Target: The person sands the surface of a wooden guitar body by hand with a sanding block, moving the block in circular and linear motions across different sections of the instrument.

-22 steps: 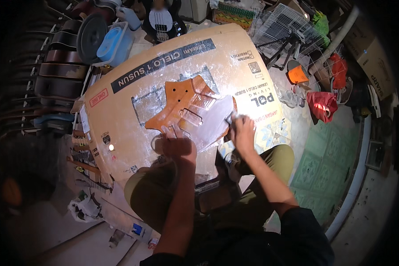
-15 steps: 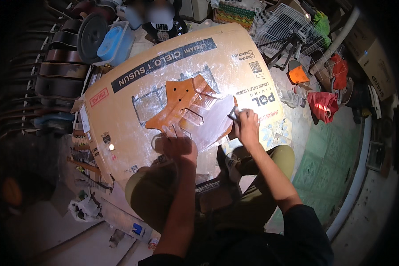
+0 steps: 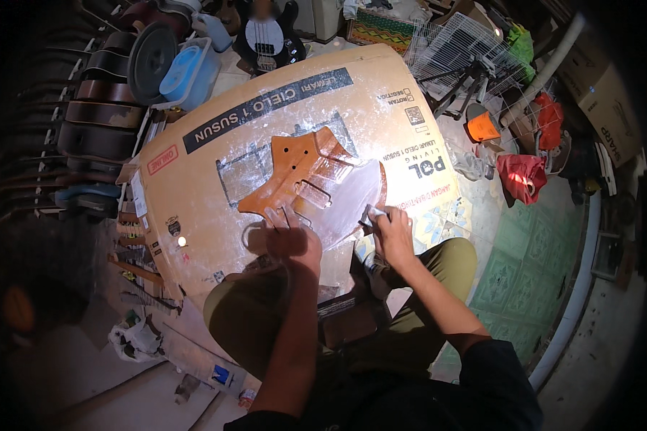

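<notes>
An orange-brown electric guitar body (image 3: 284, 187) lies on a flat cardboard box, with several dark holes and a rectangular cavity in it. Its right part is dulled by a whitish, scuffed patch. My left hand (image 3: 292, 238) rests on the near left edge of the body, fingers stretched out and spread over the wood. At the near right edge, my right hand (image 3: 395, 235) grips a small dark sanding block (image 3: 370, 214) with a pale edge, at the border of the scuffed patch. The block's underside is hidden.
Pale dust covers parts of the cardboard (image 3: 201, 169). Several guitar bodies (image 3: 97, 115) are racked at left, beside a blue tub (image 3: 182, 75). A black guitar (image 3: 266, 39) stands beyond the box. At right are a wire cage (image 3: 474, 43), an orange container (image 3: 484, 127) and a red bag (image 3: 521, 178).
My right hand has slid the block nearer to me and slightly left along the guitar body's edge. My left hand stays at the same spot on the body. The whole view has shifted slightly.
</notes>
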The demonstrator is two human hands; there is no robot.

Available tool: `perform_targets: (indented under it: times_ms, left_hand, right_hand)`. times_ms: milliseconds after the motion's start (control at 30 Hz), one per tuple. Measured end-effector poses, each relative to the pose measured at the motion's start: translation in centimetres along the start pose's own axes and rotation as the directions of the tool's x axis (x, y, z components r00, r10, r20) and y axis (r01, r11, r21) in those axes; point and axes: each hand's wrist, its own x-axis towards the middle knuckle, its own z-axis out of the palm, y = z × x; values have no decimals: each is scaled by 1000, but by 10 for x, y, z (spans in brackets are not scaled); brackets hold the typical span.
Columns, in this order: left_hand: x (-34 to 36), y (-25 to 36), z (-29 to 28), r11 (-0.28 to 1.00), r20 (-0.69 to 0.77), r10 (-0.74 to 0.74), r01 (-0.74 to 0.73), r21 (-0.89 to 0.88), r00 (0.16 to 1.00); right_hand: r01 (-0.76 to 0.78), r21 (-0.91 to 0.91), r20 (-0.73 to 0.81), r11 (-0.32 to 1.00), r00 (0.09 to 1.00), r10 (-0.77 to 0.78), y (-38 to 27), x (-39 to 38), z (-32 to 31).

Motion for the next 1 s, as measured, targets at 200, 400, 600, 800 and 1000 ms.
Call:
perform_targets:
  times_ms: [200,400,600,800,1000]
  left_hand:
    - [0,1,-4,999,156,-32,31,12,987]
    - [0,-12,17,999,121,37,-33,-38,992]
    - [-6,-21,38,997,36,71,-70,-40,997]
    - [3,-18,15,976,143,161,-179,124,977]
    - [-11,-27,50,994,-28,90,-91,-54,996]
  right_hand:
    - [-162,-71,-25,984,987,161,3,14,4]
    - [-144,-72,-42,987,989,142,15,38,-5]
    - [-41,-39,30,998,999,42,-7,-1,3]
    - [-173,-60,-92,983,982,167,-4,19,16]
    - [-136,-111,-5,984,991,136,9,43,6]
